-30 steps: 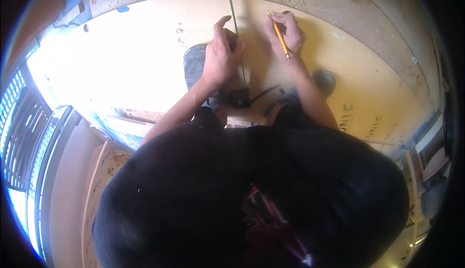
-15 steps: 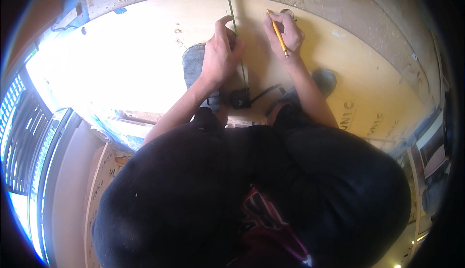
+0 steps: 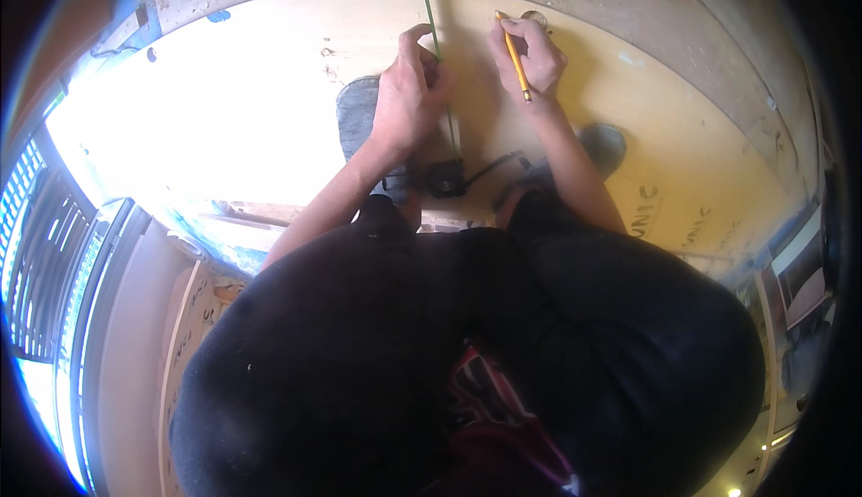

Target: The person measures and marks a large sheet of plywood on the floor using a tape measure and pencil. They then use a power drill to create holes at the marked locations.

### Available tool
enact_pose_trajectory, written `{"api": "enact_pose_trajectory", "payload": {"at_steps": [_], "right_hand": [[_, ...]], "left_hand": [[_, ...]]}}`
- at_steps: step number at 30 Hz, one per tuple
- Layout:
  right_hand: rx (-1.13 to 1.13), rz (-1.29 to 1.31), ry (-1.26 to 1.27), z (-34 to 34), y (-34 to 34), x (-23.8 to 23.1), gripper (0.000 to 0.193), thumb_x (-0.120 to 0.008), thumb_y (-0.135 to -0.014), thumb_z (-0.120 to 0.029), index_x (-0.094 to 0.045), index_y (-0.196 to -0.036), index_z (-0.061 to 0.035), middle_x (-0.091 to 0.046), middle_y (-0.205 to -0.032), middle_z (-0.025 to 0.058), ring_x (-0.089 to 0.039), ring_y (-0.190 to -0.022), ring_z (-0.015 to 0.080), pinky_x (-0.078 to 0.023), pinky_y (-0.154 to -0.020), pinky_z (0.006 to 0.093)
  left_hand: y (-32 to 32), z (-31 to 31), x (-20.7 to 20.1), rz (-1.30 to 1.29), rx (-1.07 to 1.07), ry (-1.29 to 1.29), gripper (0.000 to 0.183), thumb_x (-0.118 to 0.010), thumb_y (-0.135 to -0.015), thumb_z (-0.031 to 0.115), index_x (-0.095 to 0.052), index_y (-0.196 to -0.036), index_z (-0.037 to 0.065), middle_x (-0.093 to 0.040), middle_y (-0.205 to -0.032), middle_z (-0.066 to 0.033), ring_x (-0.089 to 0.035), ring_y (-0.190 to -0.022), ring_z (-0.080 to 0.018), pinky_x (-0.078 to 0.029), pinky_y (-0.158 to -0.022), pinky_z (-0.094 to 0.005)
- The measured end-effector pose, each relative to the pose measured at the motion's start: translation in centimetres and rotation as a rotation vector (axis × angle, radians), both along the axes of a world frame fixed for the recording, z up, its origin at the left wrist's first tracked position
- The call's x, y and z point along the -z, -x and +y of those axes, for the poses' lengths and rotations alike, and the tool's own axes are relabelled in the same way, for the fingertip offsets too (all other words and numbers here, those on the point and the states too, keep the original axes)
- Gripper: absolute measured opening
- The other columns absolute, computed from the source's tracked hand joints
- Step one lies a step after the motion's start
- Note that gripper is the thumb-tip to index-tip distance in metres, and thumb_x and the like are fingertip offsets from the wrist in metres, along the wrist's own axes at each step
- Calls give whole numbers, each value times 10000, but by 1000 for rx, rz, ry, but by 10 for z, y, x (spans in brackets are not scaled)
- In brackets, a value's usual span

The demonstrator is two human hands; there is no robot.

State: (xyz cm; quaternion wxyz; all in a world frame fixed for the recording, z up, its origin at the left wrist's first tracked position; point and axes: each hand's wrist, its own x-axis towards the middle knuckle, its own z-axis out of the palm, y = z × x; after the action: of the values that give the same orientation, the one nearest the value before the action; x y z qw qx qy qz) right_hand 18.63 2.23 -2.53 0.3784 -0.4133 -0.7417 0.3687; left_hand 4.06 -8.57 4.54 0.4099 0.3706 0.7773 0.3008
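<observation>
I am gripping the yellow pencil [image 3: 515, 55] in my right hand [image 3: 532, 59], just right of the tape blade [image 3: 438, 57], which my left hand [image 3: 409, 93] is pressing onto the plywood sheet [image 3: 269, 93]. I judge marking is underway; next needs a steady tip.

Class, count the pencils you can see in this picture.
1: a yellow pencil held in the right hand above the plywood sheet. Others may be hidden beneath the person's body.
</observation>
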Motion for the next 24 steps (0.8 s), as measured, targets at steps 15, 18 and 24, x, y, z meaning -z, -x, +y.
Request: {"api": "enact_pose_trajectory", "payload": {"at_steps": [15,18,24], "right_hand": [[3,-5,-29,1,-4,-2,176,-770,-817,-1,-614,-899,-5,-681,-743,139,-673,-582,203,-532,-533,295],[140,164,280,9,-7,-9,143,-745,-844,5,-621,-915,3,-678,-750,144,-659,-575,198,-523,-526,282],[-104,-211,-64,57,-13,-22,170,-692,-924,-171,-755,-1016,-42,-726,-915,109,-649,-857,277,-511,-814,367]], "left_hand": [[-1,3,1,15,62,-2,509,-648,-897,50,-444,-1361,-1,-659,-817,-127,-692,-725,-243,-573,-677,-368],[-6,2,11,100,177,-88,589,-650,-891,61,-412,-1425,-6,-668,-854,-155,-699,-766,-282,-583,-713,-398],[-32,13,27,338,488,-80,641,-589,-922,128,-338,-1477,-72,-666,-983,-215,-684,-874,-368,-575,-789,-444]]}}
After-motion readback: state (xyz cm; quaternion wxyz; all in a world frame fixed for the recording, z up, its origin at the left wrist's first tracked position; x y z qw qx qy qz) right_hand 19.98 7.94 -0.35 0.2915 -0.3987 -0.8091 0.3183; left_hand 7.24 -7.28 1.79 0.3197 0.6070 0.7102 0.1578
